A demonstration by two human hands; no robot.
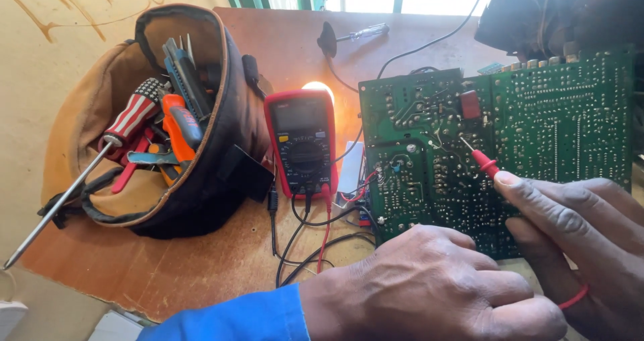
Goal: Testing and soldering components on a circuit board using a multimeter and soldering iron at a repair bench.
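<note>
A green circuit board (pixel 537 126) stands tilted on the wooden table (pixel 201 267), solder side facing me. My right hand (pixel 583 234) pinches a red test probe (pixel 484 162) whose metal tip touches the board near its middle. My left hand (pixel 436 287), in a blue sleeve, is closed in front of the board's lower edge; what it holds is hidden. A red multimeter (pixel 303 142) lies left of the board, with red and black leads running from its bottom.
A brown and black tool pouch (pixel 181 113) full of screwdrivers and pliers sits at the left. One long screwdriver (pixel 80 177) sticks out toward the table's edge. A small screwdriver (pixel 365 31) lies at the back. A glowing lamp (pixel 318 86) shines behind the meter.
</note>
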